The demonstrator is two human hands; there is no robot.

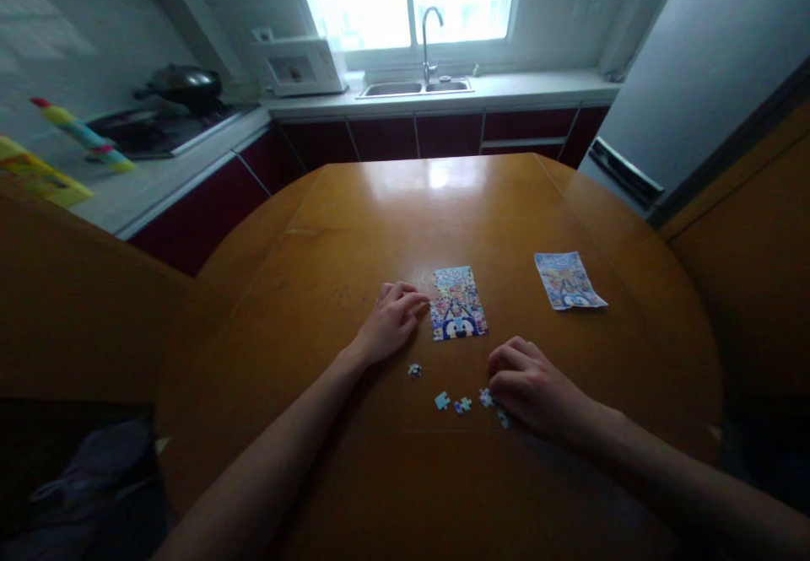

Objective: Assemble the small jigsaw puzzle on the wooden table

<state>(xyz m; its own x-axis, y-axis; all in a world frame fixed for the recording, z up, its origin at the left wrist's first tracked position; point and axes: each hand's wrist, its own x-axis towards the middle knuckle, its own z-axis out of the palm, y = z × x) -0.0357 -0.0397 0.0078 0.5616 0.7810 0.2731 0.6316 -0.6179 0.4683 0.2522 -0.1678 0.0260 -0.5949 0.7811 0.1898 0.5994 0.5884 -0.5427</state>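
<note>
A mostly joined jigsaw puzzle with a blue cartoon dog's face along its near edge lies on the table. At its left edge rests my left hand, palm down, fingers loosely bent and the foremost fingertips touching or nearly touching the border. My right hand is lower right of the puzzle, its fingers curled together; whatever is between them is hidden. Close by its fingers lie a loose puzzle piece and another piece, partly covered. Further left are a light-blue piece, some pieces and a dark-patterned piece.
A creased picture sheet with the same design lies to the right on the round-ended wooden table. Beyond stand a counter with a sink, a microwave and a wok on the stove. A fridge is at right.
</note>
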